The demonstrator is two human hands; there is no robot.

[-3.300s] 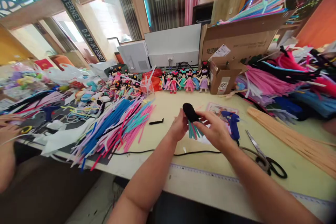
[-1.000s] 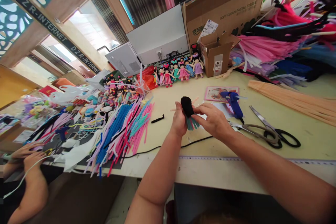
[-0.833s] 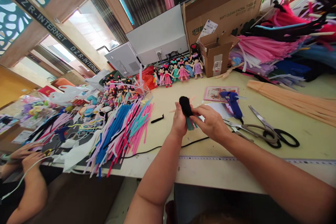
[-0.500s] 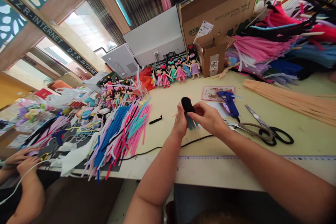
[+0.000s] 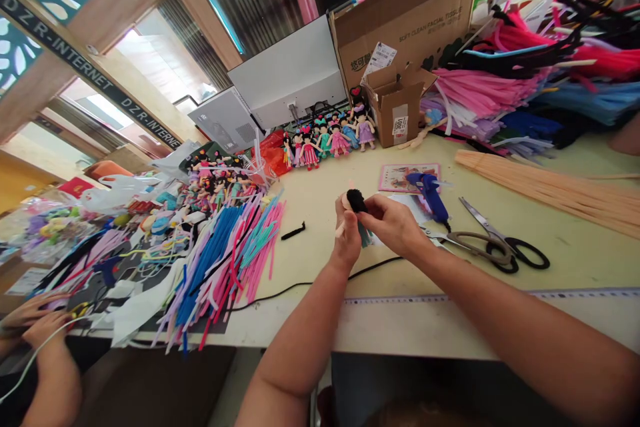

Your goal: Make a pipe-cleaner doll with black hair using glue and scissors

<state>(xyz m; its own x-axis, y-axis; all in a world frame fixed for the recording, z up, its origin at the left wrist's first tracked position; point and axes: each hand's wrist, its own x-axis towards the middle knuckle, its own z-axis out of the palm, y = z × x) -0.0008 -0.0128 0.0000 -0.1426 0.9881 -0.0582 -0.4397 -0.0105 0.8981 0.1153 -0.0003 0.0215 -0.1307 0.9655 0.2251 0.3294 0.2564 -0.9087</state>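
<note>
Nearest my remote eye, a thin marked measuring strip [image 5: 400, 299] runs along the front of the pale, smooth tabletop [image 5: 315, 257], on the near side of the blue glue gun. A smooth black cord [image 5: 285, 291] snakes just beyond it, and here come my hands, near the glue gun and to its left! My left hand [image 5: 349, 237] wraps the fuzzy figure [image 5: 357, 201], fingers clamped around its side; my right hand [image 5: 393, 219] pinches the opposite side between thumb and fingers. Plush black pile on a rounded top, a smooth-looking peach patch, soft teal strips [image 5: 367, 237] below. The black end points up and the strips down, so the long axis stands steep, leaning a little; the peach patch faces left, away from the glue gun.

And there's the hard plastic glue gun [image 5: 432, 200] itself, with metal-bladed scissors [image 5: 493, 230] to its right, a bent black fuzzy piece [image 5: 293, 231] well to its left, and further left a sheaf of chenille stems [image 5: 220, 253] in blue, pink and teal. Just behind it, a flat pink-edged card [image 5: 395, 177]; well beyond, a row of little dolls [image 5: 327, 140] beside a creased cardboard box [image 5: 400, 107].
</note>
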